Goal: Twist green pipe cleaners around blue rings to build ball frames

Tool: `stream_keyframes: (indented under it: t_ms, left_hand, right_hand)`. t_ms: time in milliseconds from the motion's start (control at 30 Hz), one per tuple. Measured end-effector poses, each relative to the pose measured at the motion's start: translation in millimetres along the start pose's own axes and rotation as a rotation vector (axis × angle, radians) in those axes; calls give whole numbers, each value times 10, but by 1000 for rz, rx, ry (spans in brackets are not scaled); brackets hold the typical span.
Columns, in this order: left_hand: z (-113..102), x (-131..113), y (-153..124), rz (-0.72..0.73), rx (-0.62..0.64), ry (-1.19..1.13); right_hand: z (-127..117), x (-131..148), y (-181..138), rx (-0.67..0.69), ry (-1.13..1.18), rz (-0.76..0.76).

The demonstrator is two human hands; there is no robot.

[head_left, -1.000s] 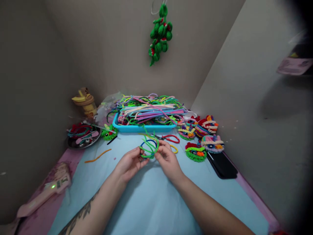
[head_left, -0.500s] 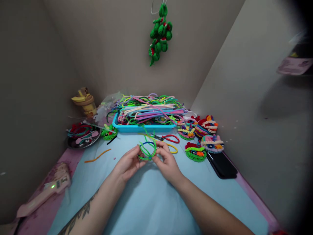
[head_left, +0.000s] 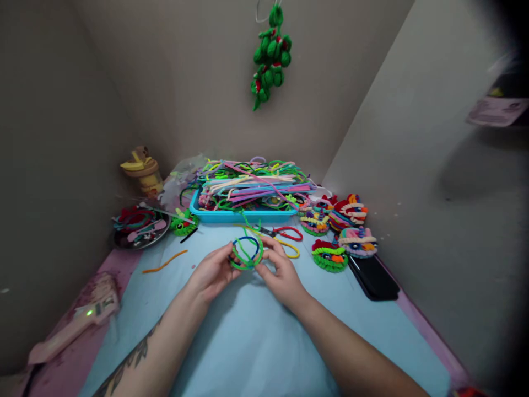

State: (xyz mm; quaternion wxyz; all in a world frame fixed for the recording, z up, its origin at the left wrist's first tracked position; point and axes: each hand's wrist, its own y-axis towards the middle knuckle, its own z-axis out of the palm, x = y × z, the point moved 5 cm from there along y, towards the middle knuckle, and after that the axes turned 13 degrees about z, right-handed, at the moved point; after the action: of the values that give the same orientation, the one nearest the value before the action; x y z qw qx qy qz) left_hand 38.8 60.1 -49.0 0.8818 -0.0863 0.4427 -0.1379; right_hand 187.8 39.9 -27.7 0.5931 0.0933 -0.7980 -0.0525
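Observation:
Between my hands is a round frame of bent pipe cleaners (head_left: pixel 249 265), green with a dark blue ring and a green strand crossing its middle. My left hand (head_left: pixel 215 271) pinches its left side. On the opposite side, my right hand (head_left: pixel 281 270) grips the rim with thumb and fingers. Just beyond my right hand lie red-handled scissors (head_left: pixel 291 233) and a yellow-handled tool (head_left: pixel 292 250). A loose green curled pipe cleaner (head_left: pixel 248 221) hangs from the tray edge behind the ring.
A blue tray (head_left: pixel 248 216) heaped with pipe cleaners stands at the back. Finished fuzzy bird faces (head_left: pixel 329 257) and a black phone (head_left: pixel 374 278) lie right. On the left are a metal dish (head_left: pixel 152 238), an orange pipe cleaner (head_left: pixel 165 262) and a pink glue gun (head_left: pixel 74 325).
The ring has turned slightly and shifted a little left, so more of its dark blue loop shows. Both hands keep their hold.

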Motion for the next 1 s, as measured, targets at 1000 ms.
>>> stream_keyframes:
  t_ms: [1000]
  left_hand:
    - [299, -147, -229, 645, 335, 1179]
  right_hand:
    - [-15, 274, -169, -189, -362, -354]
